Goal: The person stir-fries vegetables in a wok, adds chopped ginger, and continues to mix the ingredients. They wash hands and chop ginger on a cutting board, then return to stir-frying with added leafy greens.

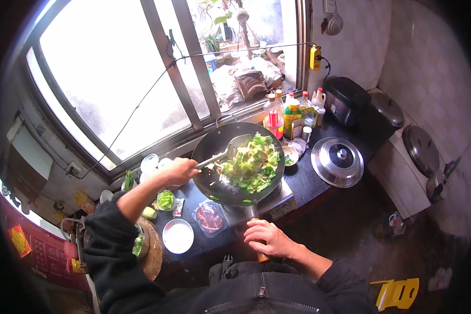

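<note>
A dark wok [210,147] sits on a stove [284,202] below the window. My left hand [178,172] grips the handle of a metal spatula [216,158], whose head is in the wok against chopped leafy greens [255,165]. The greens are partly blurred and heaped towards the wok's right side. Closed around the wok's wooden-coloured handle [263,258] is my right hand [267,238]. A packet of raw meat [210,217] and a white bowl [178,236] lie left of the stove.
Bottles of seasoning [292,114], a small bowl of chopped green onion [290,156] and a glass lid [337,162] stand right of the wok. At left are a bowl of lettuce [166,200] and a round wooden board [154,247]. A cable [135,108] crosses the window.
</note>
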Available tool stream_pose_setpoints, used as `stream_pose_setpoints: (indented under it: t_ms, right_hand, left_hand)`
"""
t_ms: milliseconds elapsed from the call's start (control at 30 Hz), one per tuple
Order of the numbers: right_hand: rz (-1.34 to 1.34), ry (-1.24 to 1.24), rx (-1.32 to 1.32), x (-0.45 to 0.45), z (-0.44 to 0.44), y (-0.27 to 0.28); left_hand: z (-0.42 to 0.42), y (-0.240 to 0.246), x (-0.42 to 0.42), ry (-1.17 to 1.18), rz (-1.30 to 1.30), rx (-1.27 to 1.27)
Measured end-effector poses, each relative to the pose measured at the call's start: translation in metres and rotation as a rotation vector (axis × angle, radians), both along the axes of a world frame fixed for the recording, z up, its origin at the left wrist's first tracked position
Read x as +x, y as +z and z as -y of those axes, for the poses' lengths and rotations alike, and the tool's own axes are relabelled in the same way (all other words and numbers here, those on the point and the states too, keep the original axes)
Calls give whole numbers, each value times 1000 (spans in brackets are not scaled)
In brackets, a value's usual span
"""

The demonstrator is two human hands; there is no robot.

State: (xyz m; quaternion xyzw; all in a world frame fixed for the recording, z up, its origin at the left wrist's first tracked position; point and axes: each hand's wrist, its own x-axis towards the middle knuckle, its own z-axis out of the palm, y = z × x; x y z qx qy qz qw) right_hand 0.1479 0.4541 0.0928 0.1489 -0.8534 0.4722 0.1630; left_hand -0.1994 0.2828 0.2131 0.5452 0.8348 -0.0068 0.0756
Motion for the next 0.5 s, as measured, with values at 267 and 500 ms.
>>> stream_pose_setpoints:
  t_ms: [267, 500]
  right_hand:
    - [13, -22, -2, -2, -1, 2]
    - [28, -47, -40, -1, -1, -3]
  left_hand:
    - [21, 82, 5, 461, 490, -629]
    - [-11, -65, 58, 590, 1109, -48]
